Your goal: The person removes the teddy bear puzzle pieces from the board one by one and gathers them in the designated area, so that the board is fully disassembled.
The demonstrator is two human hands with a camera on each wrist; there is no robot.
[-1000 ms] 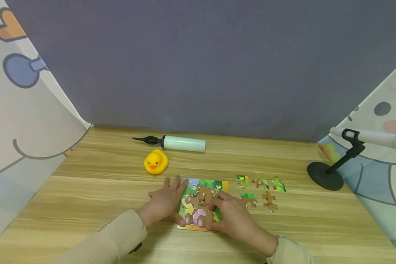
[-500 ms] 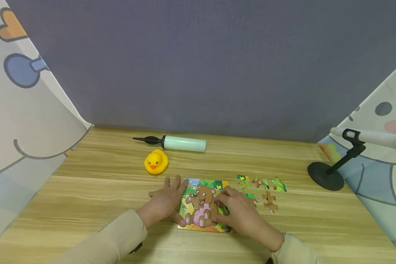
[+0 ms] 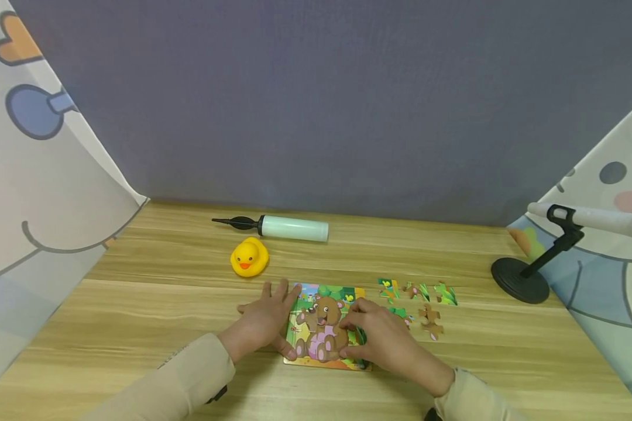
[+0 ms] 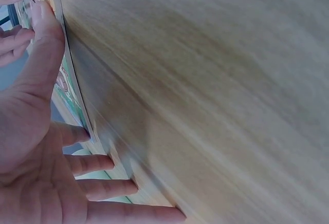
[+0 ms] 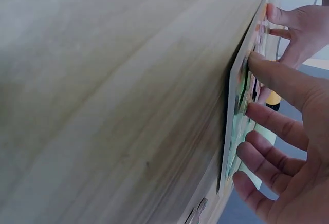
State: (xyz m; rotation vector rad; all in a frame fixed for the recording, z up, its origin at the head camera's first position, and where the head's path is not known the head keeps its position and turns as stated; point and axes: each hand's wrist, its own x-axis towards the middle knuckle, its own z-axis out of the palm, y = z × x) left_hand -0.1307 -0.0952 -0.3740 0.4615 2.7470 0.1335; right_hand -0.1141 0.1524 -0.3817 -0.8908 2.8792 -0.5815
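A bear picture puzzle board (image 3: 321, 363) lies on the wooden table (image 3: 137, 327). My left hand (image 3: 263, 321) lies flat beside the board's left edge, fingers spread, thumb resting on the board (image 4: 69, 75). My right hand (image 3: 381, 339) covers the board's lower right part. Its thumb and forefinger pinch a green puzzle piece (image 3: 359, 337) that sits against the board. In the right wrist view the piece (image 5: 242, 88) stands a little proud of the board (image 5: 234, 131) between thumb and fingers. Several loose pieces (image 3: 416, 290) lie to the right of the board.
A yellow rubber duck (image 3: 248, 257) and a pale green hand pump (image 3: 289, 228) lie behind the board. A black round stand (image 3: 520, 282) holding a white tube (image 3: 600, 219) is at the right. Patterned curtains hang at both sides, a grey backdrop behind.
My right hand has shifted right and forward, bringing the green piece onto the board's lower right part. The left hand has stayed flat in place.
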